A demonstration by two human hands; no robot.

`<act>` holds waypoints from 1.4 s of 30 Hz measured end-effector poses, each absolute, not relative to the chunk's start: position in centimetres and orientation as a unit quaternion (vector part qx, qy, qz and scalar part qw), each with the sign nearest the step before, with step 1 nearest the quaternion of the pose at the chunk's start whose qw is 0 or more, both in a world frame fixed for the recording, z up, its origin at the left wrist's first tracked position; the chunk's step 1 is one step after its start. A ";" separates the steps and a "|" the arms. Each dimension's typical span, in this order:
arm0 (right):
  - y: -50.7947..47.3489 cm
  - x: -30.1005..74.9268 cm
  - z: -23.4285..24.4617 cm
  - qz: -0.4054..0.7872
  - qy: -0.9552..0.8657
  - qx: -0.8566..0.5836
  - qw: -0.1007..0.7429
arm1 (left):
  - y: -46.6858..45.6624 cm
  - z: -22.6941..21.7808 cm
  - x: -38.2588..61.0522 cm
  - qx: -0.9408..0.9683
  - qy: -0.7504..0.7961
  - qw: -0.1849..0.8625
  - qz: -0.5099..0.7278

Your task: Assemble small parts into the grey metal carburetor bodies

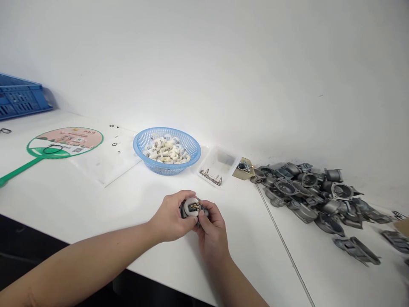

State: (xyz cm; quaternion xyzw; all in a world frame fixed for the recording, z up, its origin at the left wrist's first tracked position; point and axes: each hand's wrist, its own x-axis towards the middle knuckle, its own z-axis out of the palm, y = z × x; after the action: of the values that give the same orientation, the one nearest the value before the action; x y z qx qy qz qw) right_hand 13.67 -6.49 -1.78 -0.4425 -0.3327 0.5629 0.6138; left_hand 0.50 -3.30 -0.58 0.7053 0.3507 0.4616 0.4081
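One dark-grey metal housing (204, 208), held over the white tabletop (150, 204); one white curved plastic piece (187, 207) lay against its face, around small brass-coloured fittings (194, 207). Our left hand (173, 216) pinched housing and plastic piece between thumb and fingers; our right hand (213, 236) pinched the opposite side. Step, in our judgement: fitting the piece. Next move called for steady thumbs and close alignment.

Left hand (174, 217): bare fingers (184, 194). Left forearm (92, 266), adjoining left hand: bare, narrowing toward it, small dark spot (117, 244). Right hand (213, 234), beside left hand: bare. Right forearm (241, 281): bare.
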 end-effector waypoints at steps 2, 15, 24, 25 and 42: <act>-6.6 13.7 -1.8 0.558 -0.346 -0.444 0.610 | -3.3 -0.6 0.4 0.710 0.348 0.399 0.464; -6.4 15.1 -3.6 0.439 -0.490 -0.518 0.547 | -2.9 -0.9 -0.2 0.738 0.312 0.368 0.471; -6.3 15.6 -4.7 0.348 -0.578 -0.551 0.492 | -2.9 -1.2 -0.3 0.680 0.379 0.448 0.439; -6.3 15.7 -4.7 0.344 -0.576 -0.549 0.499 | -2.8 -1.3 -0.3 0.678 0.383 0.454 0.434; -7.0 15.1 -3.2 0.481 -0.493 -0.520 0.505 | -2.6 -1.7 -0.5 0.683 0.330 0.474 0.446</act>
State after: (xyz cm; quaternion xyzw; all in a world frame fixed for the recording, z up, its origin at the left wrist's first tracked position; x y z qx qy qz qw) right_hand 15.11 -7.03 -3.19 -0.5204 -0.4925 0.4814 0.5048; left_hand -0.46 -2.59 -1.66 0.6833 0.3301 0.4461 0.4745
